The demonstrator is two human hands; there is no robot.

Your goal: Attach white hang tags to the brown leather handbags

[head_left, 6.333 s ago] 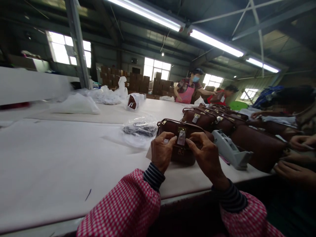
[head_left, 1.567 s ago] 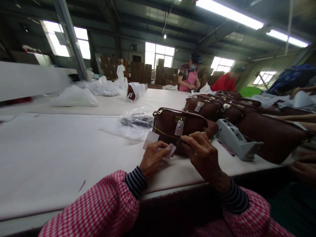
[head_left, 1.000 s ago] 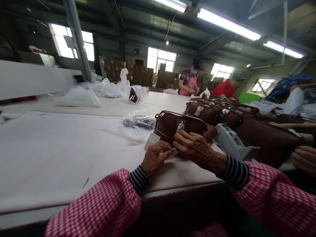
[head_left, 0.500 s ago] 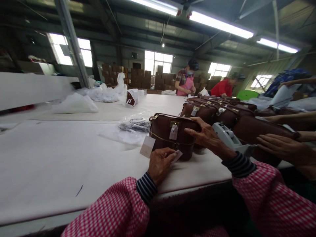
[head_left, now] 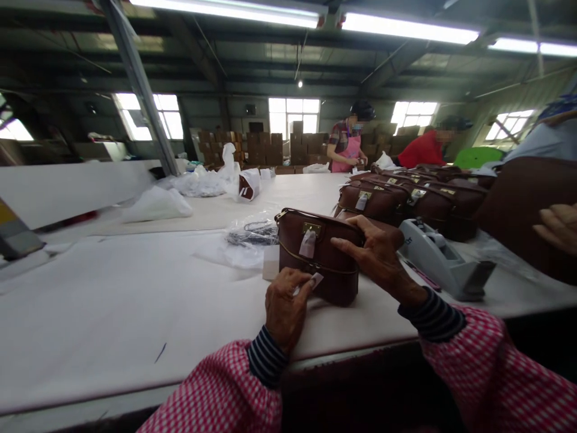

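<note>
A dark brown handbag with a brass clasp stands slightly tilted on the white-covered table. White wrapping hangs from its clasp, and a pale card tag shows at its left side. In front of the bag, my left hand pinches a small white slip close to the lower front. My right hand grips the bag's upper right side, thumb on the front face; the other fingers are partly hidden.
Several similar bags crowd the right rear. A grey tape dispenser stands right of my right hand, near a co-worker's hand and a large brown bag. Behind my bag lies plastic-wrapped dark cord or chain.
The bag leans more, its lower end shifted right, and the card tag is now partly behind it. The co-worker's brown bag has been lifted away from the dispenser. My view has turned slightly.
</note>
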